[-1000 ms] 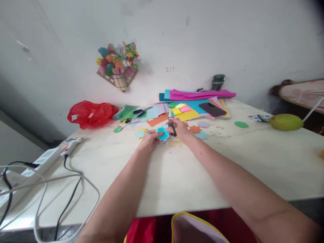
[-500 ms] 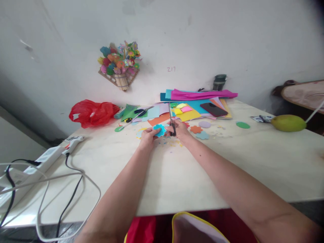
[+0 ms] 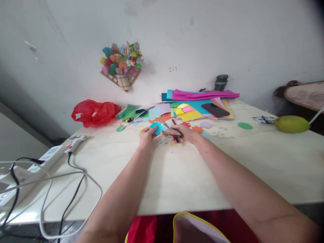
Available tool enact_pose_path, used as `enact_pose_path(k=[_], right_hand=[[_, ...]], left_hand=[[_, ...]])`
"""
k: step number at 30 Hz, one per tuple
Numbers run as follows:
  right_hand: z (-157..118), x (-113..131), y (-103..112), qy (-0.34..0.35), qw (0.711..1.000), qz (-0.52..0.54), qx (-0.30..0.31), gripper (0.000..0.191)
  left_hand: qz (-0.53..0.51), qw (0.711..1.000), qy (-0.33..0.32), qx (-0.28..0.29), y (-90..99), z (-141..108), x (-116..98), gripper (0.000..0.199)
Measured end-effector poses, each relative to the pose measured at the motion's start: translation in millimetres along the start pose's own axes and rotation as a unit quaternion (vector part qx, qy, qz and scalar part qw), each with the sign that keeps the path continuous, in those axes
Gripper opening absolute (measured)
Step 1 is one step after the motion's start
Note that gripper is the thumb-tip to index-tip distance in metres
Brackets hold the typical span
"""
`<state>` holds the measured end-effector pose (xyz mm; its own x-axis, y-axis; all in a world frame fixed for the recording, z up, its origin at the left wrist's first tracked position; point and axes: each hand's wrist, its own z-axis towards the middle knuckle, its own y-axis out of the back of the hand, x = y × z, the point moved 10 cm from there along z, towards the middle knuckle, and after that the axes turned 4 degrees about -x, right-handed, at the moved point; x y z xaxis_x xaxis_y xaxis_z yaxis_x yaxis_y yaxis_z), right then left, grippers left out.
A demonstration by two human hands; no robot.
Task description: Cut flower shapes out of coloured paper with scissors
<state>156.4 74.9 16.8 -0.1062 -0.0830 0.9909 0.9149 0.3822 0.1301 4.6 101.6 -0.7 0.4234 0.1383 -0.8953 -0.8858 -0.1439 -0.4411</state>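
Observation:
Between thumb and fingers, my left hand [image 3: 147, 135] pinches a blue scalloped paper flower [image 3: 156, 128]. My right hand [image 3: 186, 132] is closed on the dark handles of a pair of scissors [image 3: 165, 125], whose blades are parted and point up and left, beside the flower. A dark, thin thing also shows by the right fingers; I cannot make out what it is. Small blue and yellow snippets lie on the table below the hands. Close to the right hand are an orange paper flower [image 3: 197, 129], a light blue cut-out [image 3: 206, 135] and a lilac oval [image 3: 206, 125].
Coloured sheets [image 3: 189, 115] and a phone [image 3: 215, 109] lie behind the hands. A second pair of scissors [image 3: 143, 111] and a red plastic bag [image 3: 95, 113] are at the left. A power strip [image 3: 48, 160] with cables is nearer left. A green-yellow fruit [image 3: 291, 124] lies at the right.
My right hand has drawn back a little to the right, and the scissors now tilt left with blades apart. My left hand has shifted slightly left with the blue flower.

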Motion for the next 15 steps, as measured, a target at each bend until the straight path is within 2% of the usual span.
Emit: enact_pose_path(k=[15], right_hand=[[-0.1,-3.9,-6.8,-0.016,0.997,-0.063,0.045,0.028]], left_hand=[[-0.023,1.000,0.020,0.003,-1.1,-0.1,4.0,0.031]])
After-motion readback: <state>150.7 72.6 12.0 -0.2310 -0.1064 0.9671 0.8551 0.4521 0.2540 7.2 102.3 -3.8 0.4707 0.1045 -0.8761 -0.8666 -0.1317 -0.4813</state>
